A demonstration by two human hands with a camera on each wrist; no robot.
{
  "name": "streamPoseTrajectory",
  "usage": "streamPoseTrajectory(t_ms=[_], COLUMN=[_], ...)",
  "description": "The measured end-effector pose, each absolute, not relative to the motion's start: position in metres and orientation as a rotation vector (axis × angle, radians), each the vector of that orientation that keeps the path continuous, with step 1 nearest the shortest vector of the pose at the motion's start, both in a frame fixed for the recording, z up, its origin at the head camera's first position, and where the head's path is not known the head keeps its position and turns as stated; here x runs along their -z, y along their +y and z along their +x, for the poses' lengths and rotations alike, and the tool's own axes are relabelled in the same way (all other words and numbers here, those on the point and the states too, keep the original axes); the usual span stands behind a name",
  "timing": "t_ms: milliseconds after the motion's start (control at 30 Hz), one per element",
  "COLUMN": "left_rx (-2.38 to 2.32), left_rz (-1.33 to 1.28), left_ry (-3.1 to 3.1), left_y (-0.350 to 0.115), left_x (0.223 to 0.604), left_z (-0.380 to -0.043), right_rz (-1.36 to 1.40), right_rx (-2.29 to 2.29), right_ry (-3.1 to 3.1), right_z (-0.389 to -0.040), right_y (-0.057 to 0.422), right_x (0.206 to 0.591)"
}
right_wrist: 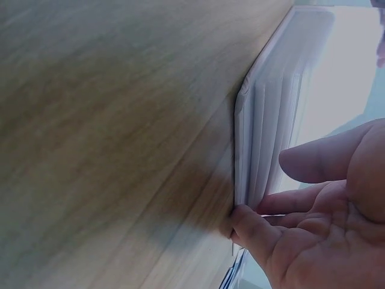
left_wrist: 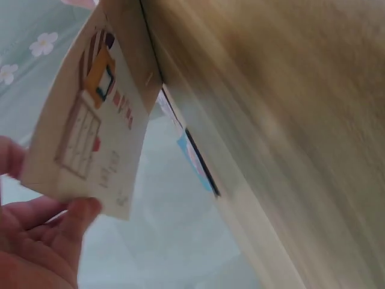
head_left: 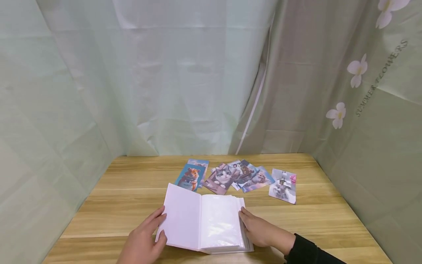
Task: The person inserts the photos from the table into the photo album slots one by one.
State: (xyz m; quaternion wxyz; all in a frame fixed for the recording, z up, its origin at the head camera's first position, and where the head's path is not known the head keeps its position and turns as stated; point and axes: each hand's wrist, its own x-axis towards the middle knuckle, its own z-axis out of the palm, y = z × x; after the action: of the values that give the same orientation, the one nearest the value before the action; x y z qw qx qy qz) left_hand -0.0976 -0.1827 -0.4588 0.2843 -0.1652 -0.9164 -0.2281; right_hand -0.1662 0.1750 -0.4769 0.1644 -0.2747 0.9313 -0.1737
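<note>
A photo album [head_left: 219, 222] lies open on the wooden table, with a clear-sleeved page on the right. Its white inner front cover [head_left: 182, 216] stands tilted up on the left. My left hand [head_left: 144, 234] pinches the outer edge of that cover, thumb inside and fingers behind. In the left wrist view, the outside of the cover [left_wrist: 99, 129] shows a printed drawing and letters. At the right side, my right hand [head_left: 260, 229] holds the album's edge. Seen from the right wrist, the thumb is over the stacked pages [right_wrist: 274, 129] and the fingers are along their side.
Behind the album lie several picture cards: a hamster card [head_left: 190, 177] at the left, a cat card [head_left: 223, 178] on an overlapping pile in the middle, and a separate card [head_left: 282, 186] at the right. Pale curtains [head_left: 184, 80] with printed flowers enclose the table [head_left: 108, 205].
</note>
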Motion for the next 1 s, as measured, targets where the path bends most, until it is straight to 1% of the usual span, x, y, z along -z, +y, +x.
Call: streamPoseTrajectory(t_ms=[200, 333, 667, 1000], left_rx=[0.637, 0.656, 0.723, 0.747], left_rz=[-0.268, -0.176, -0.262, -0.172], left_ry=[-2.834, -3.024, -3.119, -3.225], left_y=[-0.185, -0.186, -0.185, -0.181], left_x=[0.453, 0.461, 0.484, 0.487], left_z=[-0.099, -0.104, -0.11, -0.113], right_rz=[-0.8, -0.804, -0.792, -0.777], right_rx=[0.467, 0.458, 0.477, 0.473], right_ry=[2.656, 2.658, 2.663, 2.661], right_z=[-0.168, -0.168, -0.166, -0.167], right_y=[0.175, 0.175, 0.174, 0.172], right_x=[0.48, 0.48, 0.477, 0.476])
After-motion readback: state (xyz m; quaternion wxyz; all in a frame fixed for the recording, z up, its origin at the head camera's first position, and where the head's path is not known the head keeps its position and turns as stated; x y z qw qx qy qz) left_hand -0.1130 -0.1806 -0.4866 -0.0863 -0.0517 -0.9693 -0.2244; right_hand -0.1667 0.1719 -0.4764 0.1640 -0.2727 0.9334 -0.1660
